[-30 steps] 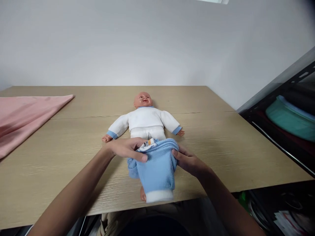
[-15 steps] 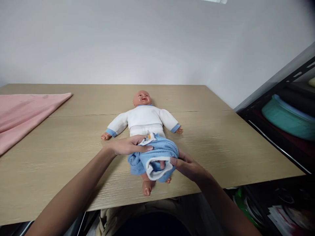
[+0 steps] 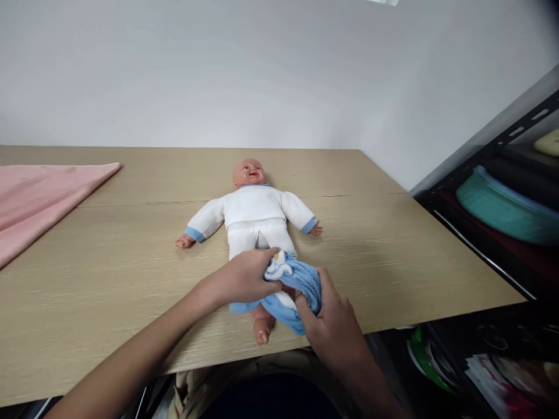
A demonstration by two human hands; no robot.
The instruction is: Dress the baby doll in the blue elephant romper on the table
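Left hand and right hand both had blue garment pinched in their grip near the tabletop's front edge, decent room from doll to right edge.

From here I count one table, one baby doll and one blue garment toward its front edge, one pink cloth toward its left, one left hand, one right hand.

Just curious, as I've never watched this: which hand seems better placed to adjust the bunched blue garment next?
Probably the right hand: its thumb appears tucked into the opening of the blue garment, while the left hand grips beside the white patch.
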